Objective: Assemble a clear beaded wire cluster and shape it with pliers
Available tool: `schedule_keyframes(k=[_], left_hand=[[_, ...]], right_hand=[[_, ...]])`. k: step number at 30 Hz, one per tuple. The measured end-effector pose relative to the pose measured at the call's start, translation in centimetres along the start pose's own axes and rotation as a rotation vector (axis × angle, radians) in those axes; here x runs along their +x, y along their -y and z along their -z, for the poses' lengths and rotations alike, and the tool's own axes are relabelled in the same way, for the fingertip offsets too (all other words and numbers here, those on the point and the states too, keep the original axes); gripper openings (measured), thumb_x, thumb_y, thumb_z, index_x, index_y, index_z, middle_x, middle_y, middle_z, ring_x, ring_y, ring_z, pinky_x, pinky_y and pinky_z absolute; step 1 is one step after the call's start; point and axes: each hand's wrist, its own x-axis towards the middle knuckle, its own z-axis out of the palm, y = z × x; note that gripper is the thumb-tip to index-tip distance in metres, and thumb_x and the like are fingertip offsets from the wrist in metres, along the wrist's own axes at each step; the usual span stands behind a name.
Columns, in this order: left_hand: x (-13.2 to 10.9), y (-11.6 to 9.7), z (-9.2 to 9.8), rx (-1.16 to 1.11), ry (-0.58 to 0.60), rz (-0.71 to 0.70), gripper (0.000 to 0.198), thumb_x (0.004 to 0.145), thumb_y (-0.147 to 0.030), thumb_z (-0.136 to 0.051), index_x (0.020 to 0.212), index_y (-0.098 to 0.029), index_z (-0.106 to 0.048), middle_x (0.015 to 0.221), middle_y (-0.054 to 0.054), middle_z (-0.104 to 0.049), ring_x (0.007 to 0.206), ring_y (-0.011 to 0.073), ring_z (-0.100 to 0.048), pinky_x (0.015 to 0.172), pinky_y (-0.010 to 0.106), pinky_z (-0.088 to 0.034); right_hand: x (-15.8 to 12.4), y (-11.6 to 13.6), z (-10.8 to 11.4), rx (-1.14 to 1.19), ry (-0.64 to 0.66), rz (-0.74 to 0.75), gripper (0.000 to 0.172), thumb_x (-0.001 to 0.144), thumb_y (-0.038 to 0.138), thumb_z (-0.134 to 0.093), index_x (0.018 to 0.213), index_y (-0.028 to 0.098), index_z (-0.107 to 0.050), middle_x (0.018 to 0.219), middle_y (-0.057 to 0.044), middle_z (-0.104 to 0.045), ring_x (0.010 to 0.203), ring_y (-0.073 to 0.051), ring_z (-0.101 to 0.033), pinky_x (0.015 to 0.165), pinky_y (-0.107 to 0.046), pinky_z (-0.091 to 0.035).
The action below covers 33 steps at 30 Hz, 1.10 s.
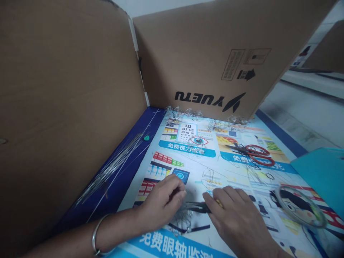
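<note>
My left hand (163, 202), with a metal bangle on its wrist, pinches a tangle of thin wire with small clear pieces (184, 218) low in the middle of the view. What exactly lies between its fingertips is too small to tell. My right hand (235, 215) is wrapped round dark-nosed pliers (197, 206), whose jaws point left and reach the wire beside my left fingertips. Beneath both hands is a printed sheet (188, 165) with pictures and blue banners.
Red-handled scissors (259, 154) lie at the right. A round clear dish (301, 207) is nearer, beside a turquoise object (322, 175). Straight wires (115, 165) lie at the left. Clear wire pieces (188, 113) line the base of the cardboard wall (201, 53).
</note>
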Motion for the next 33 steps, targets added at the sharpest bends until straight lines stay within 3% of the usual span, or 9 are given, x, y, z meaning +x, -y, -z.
schedule_keyframes(k=[11,19,33], left_hand=[[0.0,-0.5,-0.3,-0.040,-0.025,0.062,0.015,0.088,-0.018,-0.042,0.074,-0.018,-0.045,0.072,-0.001,-0.045,0.069,0.0134,-0.044,0.064,0.025,-0.034],[0.0,-0.5,-0.4,-0.092,-0.030,0.085,0.016,0.089,-0.022,-0.041,0.075,-0.018,-0.044,0.072,-0.001,-0.044,0.069,0.0133,-0.043,0.064,0.026,-0.034],[-0.3,0.2,-0.7,-0.150,0.010,0.111,0.021,0.094,-0.031,-0.035,0.080,-0.018,-0.044,0.073,-0.001,-0.044,0.069,0.0133,-0.041,0.064,0.025,-0.034]], right_hand=[[0.7,0.3,0.8,-0.067,0.083,-0.017,0.015,0.071,0.015,-0.060,0.084,0.022,-0.062,0.072,-0.004,-0.055,0.069,-0.021,-0.046,0.064,-0.035,-0.028],[1.0,0.6,0.3,-0.050,-0.003,0.014,0.017,0.070,0.015,-0.061,0.086,0.020,-0.063,0.070,-0.003,-0.056,0.068,-0.020,-0.046,0.064,-0.034,-0.028],[0.8,0.8,-0.3,-0.004,-0.012,-0.018,0.019,0.067,0.014,-0.061,0.084,0.022,-0.062,0.068,-0.002,-0.056,0.066,-0.019,-0.047,0.064,-0.033,-0.027]])
